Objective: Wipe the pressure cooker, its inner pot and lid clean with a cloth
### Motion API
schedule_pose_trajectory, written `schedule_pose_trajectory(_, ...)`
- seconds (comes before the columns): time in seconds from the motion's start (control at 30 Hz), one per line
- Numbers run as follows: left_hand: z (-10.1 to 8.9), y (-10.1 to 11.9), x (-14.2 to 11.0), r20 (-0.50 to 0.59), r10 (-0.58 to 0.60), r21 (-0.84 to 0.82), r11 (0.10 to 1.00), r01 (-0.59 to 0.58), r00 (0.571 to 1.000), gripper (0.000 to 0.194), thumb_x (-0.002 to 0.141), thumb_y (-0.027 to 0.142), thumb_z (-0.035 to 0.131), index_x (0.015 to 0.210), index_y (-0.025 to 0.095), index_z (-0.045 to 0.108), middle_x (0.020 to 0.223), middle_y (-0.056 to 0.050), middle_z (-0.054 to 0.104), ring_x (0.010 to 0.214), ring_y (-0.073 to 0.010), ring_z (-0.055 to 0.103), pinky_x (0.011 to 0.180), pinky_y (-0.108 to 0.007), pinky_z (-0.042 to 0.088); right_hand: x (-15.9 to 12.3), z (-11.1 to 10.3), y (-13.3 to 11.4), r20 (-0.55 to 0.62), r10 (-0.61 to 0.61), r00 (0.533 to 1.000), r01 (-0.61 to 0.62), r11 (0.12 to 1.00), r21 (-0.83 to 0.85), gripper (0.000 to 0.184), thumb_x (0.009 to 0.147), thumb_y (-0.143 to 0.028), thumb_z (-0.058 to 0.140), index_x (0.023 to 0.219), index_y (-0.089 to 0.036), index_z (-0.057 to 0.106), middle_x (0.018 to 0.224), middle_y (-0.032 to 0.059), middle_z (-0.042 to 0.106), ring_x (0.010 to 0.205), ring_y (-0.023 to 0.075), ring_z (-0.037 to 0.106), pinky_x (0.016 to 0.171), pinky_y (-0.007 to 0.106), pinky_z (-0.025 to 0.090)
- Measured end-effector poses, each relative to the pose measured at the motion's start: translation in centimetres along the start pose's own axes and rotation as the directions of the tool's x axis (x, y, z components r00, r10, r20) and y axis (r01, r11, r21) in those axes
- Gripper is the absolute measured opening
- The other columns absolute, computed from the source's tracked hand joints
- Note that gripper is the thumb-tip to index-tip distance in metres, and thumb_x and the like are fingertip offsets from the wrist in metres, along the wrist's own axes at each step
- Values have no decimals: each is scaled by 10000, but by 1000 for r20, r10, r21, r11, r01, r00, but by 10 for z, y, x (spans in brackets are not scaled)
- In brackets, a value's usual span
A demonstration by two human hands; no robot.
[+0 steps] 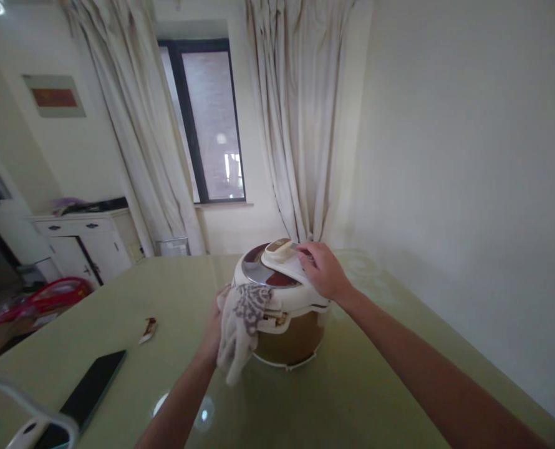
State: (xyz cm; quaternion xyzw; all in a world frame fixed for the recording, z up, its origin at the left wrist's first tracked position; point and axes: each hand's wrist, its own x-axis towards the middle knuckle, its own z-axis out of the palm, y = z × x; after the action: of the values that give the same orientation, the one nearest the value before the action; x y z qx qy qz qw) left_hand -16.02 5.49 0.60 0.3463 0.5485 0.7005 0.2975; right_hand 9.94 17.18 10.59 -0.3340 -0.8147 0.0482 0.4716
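Observation:
An electric pressure cooker (291,340) stands upright on the table, with a golden-brown body and a white lid (287,302) that has a raised grip and shiny dark panels. My right hand (323,269) rests on the right side of the lid, its fingers curled round the part beside the raised grip. At the cooker's left side, my left hand (216,327) is closed on a whitish cloth (237,337) with a grey pattern. The cloth hangs down in folds against the cooker and hides most of the left fingers.
A dark phone (95,386) lies on the greenish glossy table (165,287), near a small crumpled wrapper (148,329). A white curved cable or stand (29,408) is at the lower left. Beyond are a white cabinet (90,243), curtains (296,106) and a wall on the right.

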Motion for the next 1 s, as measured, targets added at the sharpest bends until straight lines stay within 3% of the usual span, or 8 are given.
schedule_pose_trajectory(0.17,-17,0,-49,-3,-53,-25,998,53,999,694,685,587,838,1232,193,672,1089,-96,796,1015,-310,748,911,-442,603,-61,-10,-34,-276,-186,943,185,982,-31,288,1037,-262,493,1263,-198,659,1261,134,694,1221,289,601,1099,484,443)
schedule_pose_trajectory(0.27,-24,4,-83,-88,-124,-13,992,123,988,708,782,650,774,1344,243,637,1152,-70,788,1038,-281,747,931,-399,595,-134,3,-67,-47,-286,957,290,945,155,462,985,-386,649,1414,-230,581,1295,121,695,1220,297,630,1087,461,478)
schedule_pose_trajectory(0.4,-18,15,-117,-173,-180,-31,984,177,968,711,860,704,681,1443,306,595,1241,-55,764,1088,-280,737,950,-397,595,-203,34,-91,308,101,946,-235,868,437,998,774,-617,847,1577,-200,425,1510,185,587,1361,362,590,1142,486,489)
schedule_pose_trajectory(0.5,-16,16,-125,-148,-176,-92,982,164,973,711,908,707,620,1511,343,524,1352,-56,714,1187,-296,704,958,-409,601,-209,33,-83,390,430,815,-580,586,566,788,894,-612,718,1545,-233,484,1551,148,572,1405,332,570,1177,499,463)
schedule_pose_trajectory(0.63,-23,-1,-127,-42,73,126,990,-68,996,730,863,644,732,1478,293,556,1424,-101,654,1232,-299,670,963,-385,606,-189,-11,-60,413,513,753,-625,358,694,662,859,-634,761,1395,-266,635,1385,112,701,1256,318,672,1101,490,531)
schedule_pose_trajectory(0.73,-27,-16,-138,164,197,269,934,-236,967,573,893,611,710,1358,277,686,1521,-131,546,1235,-293,655,932,-373,620,-174,-51,-56,391,481,784,-600,430,674,561,873,-588,775,1346,-298,689,1339,81,724,1214,298,688,1089,470,544)
schedule_pose_trajectory(0.83,-21,-20,-156,388,204,372,858,-355,899,599,836,658,743,1320,305,739,1548,-145,503,1118,-295,684,881,-416,640,-154,-84,-63,378,353,856,-515,641,569,448,969,-512,683,1371,-313,682,1381,61,700,1260,270,660,1140,443,504)
schedule_pose_trajectory(1.0,30,5,-168,764,79,332,803,-496,640,660,721,515,876,1314,260,741,1371,-131,696,1119,-333,703,986,-445,596,-101,-124,-75,339,109,934,-226,917,329,357,1030,-322,556,1368,-281,664,1343,48,712,1265,242,651,1156,431,476)
